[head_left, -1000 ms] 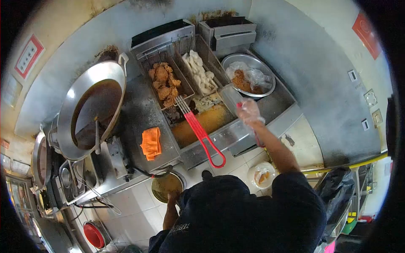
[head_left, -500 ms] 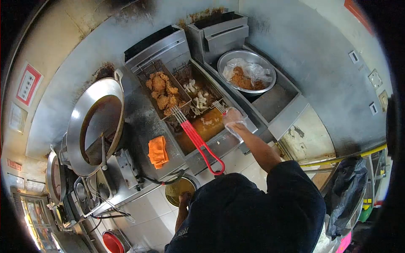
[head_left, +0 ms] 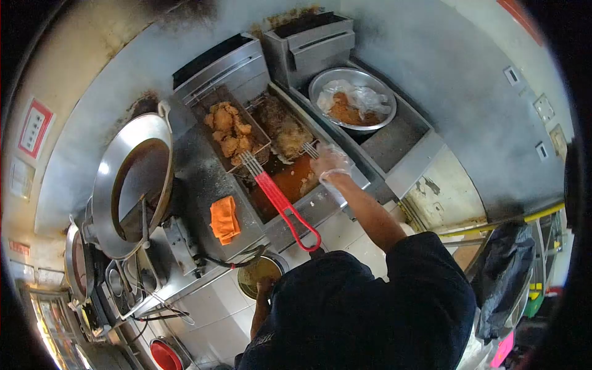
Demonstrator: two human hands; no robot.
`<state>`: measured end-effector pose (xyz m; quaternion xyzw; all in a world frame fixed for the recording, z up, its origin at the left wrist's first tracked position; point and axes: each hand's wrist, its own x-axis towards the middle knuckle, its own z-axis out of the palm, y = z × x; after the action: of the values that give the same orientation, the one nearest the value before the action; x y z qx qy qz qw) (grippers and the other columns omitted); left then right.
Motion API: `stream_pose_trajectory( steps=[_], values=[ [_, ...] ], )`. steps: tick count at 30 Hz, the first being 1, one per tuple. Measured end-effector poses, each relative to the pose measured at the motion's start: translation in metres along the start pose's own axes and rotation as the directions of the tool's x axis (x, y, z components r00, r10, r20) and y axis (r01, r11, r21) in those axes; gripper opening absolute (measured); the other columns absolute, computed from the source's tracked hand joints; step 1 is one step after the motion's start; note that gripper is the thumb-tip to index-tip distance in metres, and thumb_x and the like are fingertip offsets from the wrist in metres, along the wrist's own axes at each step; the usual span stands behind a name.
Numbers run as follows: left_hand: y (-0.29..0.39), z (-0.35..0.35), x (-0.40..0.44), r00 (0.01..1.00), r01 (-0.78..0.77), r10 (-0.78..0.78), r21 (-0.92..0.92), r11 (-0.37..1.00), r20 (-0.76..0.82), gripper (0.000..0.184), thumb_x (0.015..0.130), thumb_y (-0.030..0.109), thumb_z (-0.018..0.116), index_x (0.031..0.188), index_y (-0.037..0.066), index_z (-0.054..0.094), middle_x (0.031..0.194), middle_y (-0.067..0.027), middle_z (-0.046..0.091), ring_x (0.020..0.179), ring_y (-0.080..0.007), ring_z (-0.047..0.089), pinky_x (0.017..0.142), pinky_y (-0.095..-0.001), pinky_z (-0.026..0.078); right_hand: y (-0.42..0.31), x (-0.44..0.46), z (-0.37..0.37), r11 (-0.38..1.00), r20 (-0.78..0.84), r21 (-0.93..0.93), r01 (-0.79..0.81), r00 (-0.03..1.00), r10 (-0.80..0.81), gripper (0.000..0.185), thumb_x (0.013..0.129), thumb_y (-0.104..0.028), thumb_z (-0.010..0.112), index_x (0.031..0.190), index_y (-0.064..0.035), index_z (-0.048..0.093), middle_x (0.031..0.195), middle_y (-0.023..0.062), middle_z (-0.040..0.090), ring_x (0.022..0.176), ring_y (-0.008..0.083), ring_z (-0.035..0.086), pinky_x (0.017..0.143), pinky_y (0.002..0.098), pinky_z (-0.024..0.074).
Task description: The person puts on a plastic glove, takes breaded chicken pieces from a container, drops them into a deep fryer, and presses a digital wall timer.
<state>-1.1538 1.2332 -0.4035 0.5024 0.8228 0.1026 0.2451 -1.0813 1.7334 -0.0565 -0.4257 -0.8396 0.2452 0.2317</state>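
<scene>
Since half a second ago, the view has shifted slightly, and the pale pieces that showed above the oil are lost under brown froth, so the basket beneath the right hand (head_left: pixel 331 163) appears to sit deeper. That hand, in a clear plastic glove, has its fingers wrapped around the handle of the frying basket (head_left: pixel 309 150); metal bars run from just ahead of the knuckles toward the mesh, which lies in the oil of the fryer (head_left: pixel 237 71), beyond the fingertips. Expect a stiff wire frame, fairly heavy with its load, and a grip that oil on thin plastic could make slippery; the handle's far end, away from the hot bars, looks the safest hold. Whatever is in the froth is probably soft.

Just left of it, a second basket holds browned pieces (head_left: pixel 231 132), its red handle (head_left: pixel 274 194) untouched. Low down, the left hand (head_left: pixel 265 285) is at the rim of a metal pot (head_left: pixel 285 266); whether its fingers are clamped there, I cannot tell. Farther out are a metal bowl (head_left: pixel 392 102), an orange cloth (head_left: pixel 225 220) and a wok (head_left: pixel 111 185).
</scene>
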Motion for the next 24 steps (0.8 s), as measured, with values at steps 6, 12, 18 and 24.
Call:
stream_pose_trajectory(
  steps=[6, 12, 18, 24],
  values=[
    [0.009, -0.005, -0.002, 0.951, 0.185, -0.286, -0.521, 0.833, -0.119, 0.022, 0.072, 0.033, 0.060, 0.075, 0.011, 0.062, 0.078, -0.0078, 0.064, 0.073, -0.0270, 0.061, 0.064, -0.0394, 0.048, -0.082, -0.039, -0.036, 0.232, 0.710, 0.704, -0.672, 0.681, -0.182, 0.047, 0.083, -0.048, 0.050, 0.098, -0.0040, 0.056, 0.088, 0.0095, 0.061, 0.074, 0.0263, 0.059, 0.070, 0.0390, 0.0495],
    [0.031, -0.049, 0.008, 0.984, -0.007, 0.010, -0.016, 1.000, 0.178, 0.031, 0.082, 0.034, 0.051, 0.102, 0.012, 0.058, 0.086, -0.0098, 0.062, 0.081, -0.0281, 0.060, 0.070, -0.0403, 0.047, -0.153, -0.066, -0.065, 0.013, 0.689, 0.661, -0.750, 0.600, -0.407, 0.035, 0.082, -0.039, 0.057, 0.086, -0.0051, 0.055, 0.065, 0.0009, 0.051, 0.058, 0.0112, 0.053, 0.043, 0.0252, 0.0420],
    [0.049, -0.036, 0.000, 0.961, 0.261, -0.248, -0.111, 0.959, 0.122, 0.026, 0.075, 0.034, 0.053, 0.086, 0.013, 0.063, 0.086, -0.0067, 0.063, 0.082, -0.0252, 0.060, 0.069, -0.0383, 0.048, -0.180, -0.059, -0.056, 0.278, 0.822, 0.570, -0.773, 0.533, -0.202, 0.012, 0.076, -0.014, 0.063, 0.071, -0.0097, 0.052, 0.057, -0.0038, 0.044, 0.045, 0.0061, 0.039, 0.039, 0.0203, 0.0290],
    [0.052, -0.027, -0.022, 0.997, 0.083, -0.083, 0.086, 0.993, 0.004, 0.026, 0.076, 0.035, 0.054, 0.092, 0.016, 0.064, 0.099, -0.0086, 0.062, 0.091, -0.0268, 0.059, 0.071, -0.0417, 0.048, -0.201, -0.044, -0.107, 0.405, 0.684, 0.724, -0.558, 0.657, -0.317, 0.013, 0.070, -0.010, 0.064, 0.076, -0.0088, 0.052, 0.059, -0.0039, 0.044, 0.048, 0.0066, 0.041, 0.042, 0.0193, 0.0342]
  ],
)
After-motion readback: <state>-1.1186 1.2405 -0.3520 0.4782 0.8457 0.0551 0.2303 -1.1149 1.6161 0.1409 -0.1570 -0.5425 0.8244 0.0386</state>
